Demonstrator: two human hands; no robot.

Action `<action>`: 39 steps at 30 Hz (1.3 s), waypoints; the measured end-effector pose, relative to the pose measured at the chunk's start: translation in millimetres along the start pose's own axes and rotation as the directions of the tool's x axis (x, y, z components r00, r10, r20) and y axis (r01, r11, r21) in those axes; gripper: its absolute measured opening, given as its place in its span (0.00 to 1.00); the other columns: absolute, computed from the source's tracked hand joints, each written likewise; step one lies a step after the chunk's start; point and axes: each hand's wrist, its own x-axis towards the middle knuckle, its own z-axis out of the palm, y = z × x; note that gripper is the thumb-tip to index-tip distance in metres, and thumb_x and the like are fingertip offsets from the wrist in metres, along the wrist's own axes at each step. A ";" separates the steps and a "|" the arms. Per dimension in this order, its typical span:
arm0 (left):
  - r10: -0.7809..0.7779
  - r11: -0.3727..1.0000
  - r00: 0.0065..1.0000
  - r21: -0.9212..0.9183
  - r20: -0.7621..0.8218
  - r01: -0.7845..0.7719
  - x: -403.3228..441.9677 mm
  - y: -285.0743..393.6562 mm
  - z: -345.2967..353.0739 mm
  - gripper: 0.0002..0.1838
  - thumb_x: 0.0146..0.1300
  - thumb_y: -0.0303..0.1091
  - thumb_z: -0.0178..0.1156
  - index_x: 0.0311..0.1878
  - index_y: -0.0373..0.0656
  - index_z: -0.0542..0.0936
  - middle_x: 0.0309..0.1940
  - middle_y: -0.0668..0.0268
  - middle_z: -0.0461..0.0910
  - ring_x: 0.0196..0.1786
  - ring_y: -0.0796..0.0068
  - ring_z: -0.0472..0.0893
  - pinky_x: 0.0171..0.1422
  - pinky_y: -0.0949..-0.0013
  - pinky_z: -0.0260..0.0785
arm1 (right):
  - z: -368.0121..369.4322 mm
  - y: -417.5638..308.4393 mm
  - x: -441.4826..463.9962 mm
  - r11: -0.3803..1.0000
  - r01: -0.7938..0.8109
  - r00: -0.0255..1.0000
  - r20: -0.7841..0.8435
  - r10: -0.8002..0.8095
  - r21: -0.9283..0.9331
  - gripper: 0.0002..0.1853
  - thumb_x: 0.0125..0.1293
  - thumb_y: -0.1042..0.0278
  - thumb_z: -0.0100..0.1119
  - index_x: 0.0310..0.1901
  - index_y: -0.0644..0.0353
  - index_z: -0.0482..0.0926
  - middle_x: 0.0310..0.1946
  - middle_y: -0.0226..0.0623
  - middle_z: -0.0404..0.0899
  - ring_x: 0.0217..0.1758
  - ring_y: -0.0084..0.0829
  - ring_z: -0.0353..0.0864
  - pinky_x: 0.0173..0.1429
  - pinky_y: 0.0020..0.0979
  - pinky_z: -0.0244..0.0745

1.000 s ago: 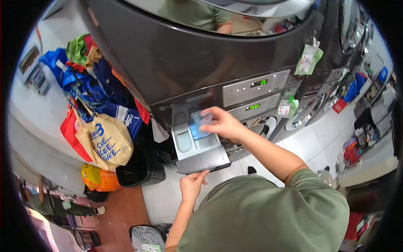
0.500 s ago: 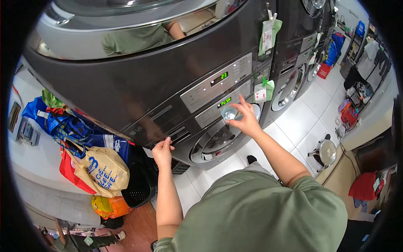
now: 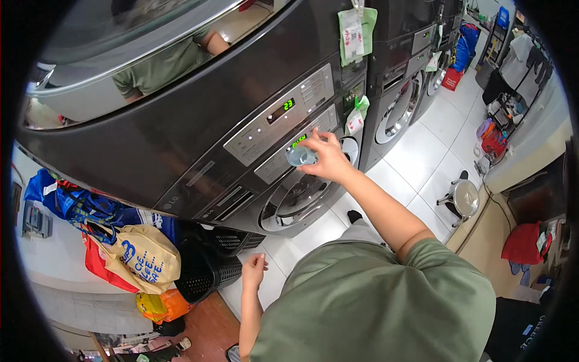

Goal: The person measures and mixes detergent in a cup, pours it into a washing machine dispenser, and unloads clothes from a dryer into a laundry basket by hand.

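My right hand (image 3: 329,158) pinches a small clear plastic cup (image 3: 299,155) between thumb and fingers, in front of the lower control panel of a dark LG washing machine (image 3: 199,160). The cup is tilted and looks nearly clear inside. Just behind it, a green display (image 3: 298,140) reads "PUSH"; the upper display (image 3: 281,110) shows 23. My left hand (image 3: 254,270) hangs lower, fingers curled, with nothing visible in it, apart from the machine. Between the hands are the detergent drawer front (image 3: 232,202), which looks closed, and the round lower door (image 3: 295,202).
Black perforated baskets (image 3: 208,268) stand at the left, beside a beige tote bag (image 3: 148,256) and blue bags. More machines (image 3: 401,111) line the right, with paper tags (image 3: 356,36) clipped on. A round metal stool (image 3: 465,199) is on the white tiles.
My left hand has come away from the drawer area and dropped lower. My right hand keeps the cup and has shifted slightly left in view; the camera view has also shifted.
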 end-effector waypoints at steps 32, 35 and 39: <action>-0.363 0.886 0.898 0.391 0.249 0.249 26.9 16.5 128.5 0.19 0.69 0.45 0.58 0.51 0.37 0.79 0.35 0.61 0.83 0.35 0.72 0.82 0.42 0.69 0.73 | -96.6 186.5 -145.9 0.931 -0.069 0.946 0.319 -0.053 0.359 0.35 0.45 0.43 0.77 0.58 0.38 0.78 0.79 0.56 0.40 0.75 0.59 0.55 0.74 0.49 0.52; -0.355 0.867 0.891 0.456 0.284 0.200 47.0 57.3 185.5 0.20 0.70 0.46 0.58 0.51 0.38 0.79 0.34 0.62 0.83 0.35 0.72 0.81 0.43 0.68 0.73 | -167.9 250.0 -203.7 0.910 -0.323 0.935 0.236 0.264 0.259 0.35 0.46 0.47 0.78 0.59 0.41 0.79 0.77 0.59 0.44 0.74 0.60 0.57 0.75 0.48 0.53; -0.284 0.864 0.893 0.497 0.350 0.080 75.7 119.1 267.7 0.20 0.70 0.48 0.58 0.51 0.39 0.80 0.33 0.63 0.83 0.36 0.72 0.81 0.44 0.67 0.74 | -257.3 320.5 -229.1 0.886 -0.438 0.899 0.093 0.429 0.151 0.35 0.44 0.48 0.79 0.58 0.40 0.80 0.77 0.59 0.45 0.72 0.61 0.59 0.73 0.49 0.57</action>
